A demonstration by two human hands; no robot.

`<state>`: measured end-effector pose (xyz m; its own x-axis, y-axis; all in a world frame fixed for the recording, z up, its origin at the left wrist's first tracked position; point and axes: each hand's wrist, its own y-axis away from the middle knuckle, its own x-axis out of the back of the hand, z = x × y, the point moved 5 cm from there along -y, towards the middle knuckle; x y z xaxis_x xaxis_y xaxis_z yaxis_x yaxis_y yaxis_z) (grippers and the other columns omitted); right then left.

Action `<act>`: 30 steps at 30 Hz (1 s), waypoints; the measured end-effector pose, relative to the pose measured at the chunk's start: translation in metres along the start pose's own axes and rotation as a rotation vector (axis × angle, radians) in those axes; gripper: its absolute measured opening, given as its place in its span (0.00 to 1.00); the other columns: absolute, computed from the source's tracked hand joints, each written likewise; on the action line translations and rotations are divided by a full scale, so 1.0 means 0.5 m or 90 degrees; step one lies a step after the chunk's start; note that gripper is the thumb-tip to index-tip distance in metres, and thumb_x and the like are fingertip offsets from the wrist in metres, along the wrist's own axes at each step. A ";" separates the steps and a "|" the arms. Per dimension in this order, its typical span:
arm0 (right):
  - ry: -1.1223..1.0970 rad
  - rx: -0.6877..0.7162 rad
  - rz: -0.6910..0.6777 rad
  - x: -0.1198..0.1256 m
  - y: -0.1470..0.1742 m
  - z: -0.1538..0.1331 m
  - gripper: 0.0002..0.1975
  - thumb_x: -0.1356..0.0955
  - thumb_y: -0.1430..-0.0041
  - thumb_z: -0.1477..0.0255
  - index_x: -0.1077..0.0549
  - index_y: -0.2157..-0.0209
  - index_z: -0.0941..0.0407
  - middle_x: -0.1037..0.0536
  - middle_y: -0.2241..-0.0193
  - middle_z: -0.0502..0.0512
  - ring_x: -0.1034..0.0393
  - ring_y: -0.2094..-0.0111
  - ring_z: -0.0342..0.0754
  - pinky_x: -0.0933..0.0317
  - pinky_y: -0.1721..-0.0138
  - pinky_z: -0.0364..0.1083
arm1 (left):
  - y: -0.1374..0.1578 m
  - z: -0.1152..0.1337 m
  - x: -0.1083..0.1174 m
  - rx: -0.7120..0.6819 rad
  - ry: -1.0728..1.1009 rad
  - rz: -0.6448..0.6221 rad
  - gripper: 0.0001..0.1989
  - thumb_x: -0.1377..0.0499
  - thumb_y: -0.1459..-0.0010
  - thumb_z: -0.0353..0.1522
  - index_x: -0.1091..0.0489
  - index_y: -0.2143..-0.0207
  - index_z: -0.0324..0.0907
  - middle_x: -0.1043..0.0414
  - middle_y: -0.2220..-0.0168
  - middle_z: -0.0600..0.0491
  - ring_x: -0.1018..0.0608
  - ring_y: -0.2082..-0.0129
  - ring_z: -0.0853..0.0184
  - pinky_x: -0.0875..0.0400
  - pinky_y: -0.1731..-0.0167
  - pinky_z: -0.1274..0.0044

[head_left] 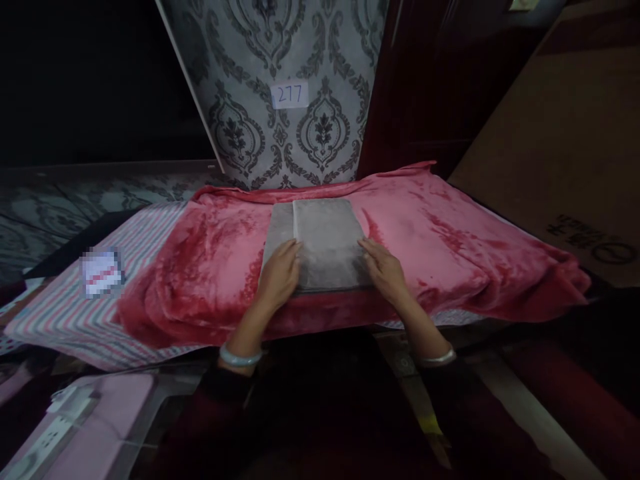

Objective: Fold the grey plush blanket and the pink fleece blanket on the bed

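A grey cloth [330, 230], soft like a towel, lies folded into a rectangle on a pink and red plush blanket [210, 267]. Its upper layer ends in a straight edge left of the middle, leaving a strip of the lower layer showing. My left hand [281, 270] is at that edge, its fingers drawn together on the cloth. At the right-hand fold, my right hand [385, 268] has its fingertips closed on the border. The undersides of both hands are hidden, and a bangle shows on each wrist.
Under the blanket is a striped sheet [145, 233], with a small blurred packet [101, 273] on it at left. A dark screen [100, 87] stands behind. A large cardboard box [565, 147] leans at right. A power strip [55, 433] lies on a pink surface at lower left.
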<state>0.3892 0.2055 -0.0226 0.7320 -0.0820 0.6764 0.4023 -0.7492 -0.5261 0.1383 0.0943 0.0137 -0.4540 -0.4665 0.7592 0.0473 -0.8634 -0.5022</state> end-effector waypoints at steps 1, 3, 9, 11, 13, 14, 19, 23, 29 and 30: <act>0.045 0.004 -0.037 -0.019 -0.020 -0.017 0.27 0.42 0.29 0.67 0.30 0.34 0.56 0.30 0.34 0.60 0.38 0.33 0.56 0.45 0.31 0.60 | -0.026 0.025 -0.028 -0.022 -0.034 -0.053 0.24 0.52 0.32 0.32 0.34 0.36 0.40 0.35 0.32 0.44 0.34 0.31 0.59 0.40 0.30 0.61; 0.152 -0.003 -0.128 -0.061 -0.042 -0.041 0.29 0.41 0.28 0.66 0.37 0.30 0.57 0.38 0.30 0.62 0.45 0.29 0.58 0.49 0.30 0.60 | -0.060 0.056 -0.085 -0.029 -0.112 -0.154 0.28 0.49 0.31 0.35 0.39 0.31 0.37 0.45 0.27 0.41 0.42 0.27 0.56 0.45 0.29 0.59; 0.308 -0.026 -0.254 -0.115 -0.016 -0.036 0.29 0.43 0.25 0.61 0.42 0.27 0.52 0.45 0.27 0.57 0.50 0.27 0.58 0.54 0.29 0.62 | -0.041 0.040 -0.158 0.034 -0.255 -0.270 0.33 0.52 0.29 0.44 0.45 0.28 0.38 0.52 0.25 0.40 0.49 0.25 0.54 0.51 0.28 0.57; 0.310 -0.027 -0.254 -0.113 -0.011 -0.032 0.29 0.44 0.25 0.61 0.42 0.27 0.51 0.46 0.27 0.57 0.51 0.27 0.57 0.55 0.29 0.62 | -0.033 0.036 -0.156 0.034 -0.261 -0.272 0.33 0.53 0.28 0.45 0.46 0.27 0.38 0.53 0.25 0.41 0.49 0.25 0.54 0.50 0.28 0.58; 0.307 -0.030 -0.255 -0.111 -0.011 -0.031 0.29 0.44 0.25 0.61 0.42 0.27 0.51 0.46 0.26 0.57 0.51 0.27 0.57 0.55 0.29 0.61 | -0.031 0.036 -0.152 0.045 -0.261 -0.277 0.34 0.53 0.28 0.45 0.46 0.27 0.37 0.53 0.25 0.40 0.49 0.25 0.54 0.49 0.28 0.58; 0.305 -0.031 -0.256 -0.110 -0.012 -0.031 0.29 0.44 0.25 0.61 0.42 0.27 0.51 0.46 0.26 0.56 0.51 0.27 0.57 0.55 0.29 0.61 | -0.031 0.037 -0.150 0.054 -0.260 -0.279 0.34 0.54 0.28 0.46 0.47 0.27 0.36 0.53 0.25 0.40 0.49 0.25 0.54 0.49 0.28 0.58; 0.285 -0.034 -0.252 -0.111 -0.015 -0.032 0.29 0.43 0.26 0.61 0.41 0.27 0.52 0.45 0.27 0.56 0.50 0.27 0.58 0.54 0.29 0.61 | -0.015 0.036 -0.135 0.094 -0.245 -0.257 0.36 0.53 0.29 0.47 0.47 0.27 0.34 0.53 0.25 0.38 0.49 0.25 0.51 0.51 0.28 0.58; 0.267 -0.042 -0.249 -0.111 -0.015 -0.033 0.29 0.43 0.26 0.62 0.41 0.28 0.53 0.45 0.27 0.57 0.51 0.27 0.59 0.54 0.29 0.62 | 0.012 0.028 -0.118 0.098 -0.226 -0.243 0.35 0.53 0.29 0.46 0.45 0.28 0.34 0.51 0.26 0.37 0.47 0.25 0.50 0.51 0.28 0.55; 0.272 -0.048 -0.244 -0.111 -0.013 -0.037 0.29 0.42 0.26 0.64 0.42 0.27 0.53 0.46 0.27 0.57 0.51 0.27 0.57 0.55 0.29 0.60 | 0.052 0.021 -0.095 0.106 -0.246 -0.241 0.33 0.55 0.28 0.43 0.45 0.28 0.35 0.49 0.26 0.39 0.46 0.25 0.53 0.52 0.27 0.57; 0.272 -0.046 -0.241 -0.111 -0.013 -0.038 0.29 0.42 0.26 0.64 0.41 0.27 0.53 0.45 0.27 0.57 0.50 0.27 0.58 0.55 0.29 0.61 | 0.058 0.022 -0.092 0.107 -0.250 -0.241 0.32 0.55 0.28 0.43 0.44 0.28 0.35 0.48 0.26 0.40 0.46 0.25 0.53 0.52 0.27 0.57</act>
<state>0.3355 0.2027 -0.0471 0.2507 -0.0467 0.9669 0.5437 -0.8196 -0.1805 0.1702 0.0885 -0.0314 -0.1035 -0.1278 0.9864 0.1014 -0.9879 -0.1174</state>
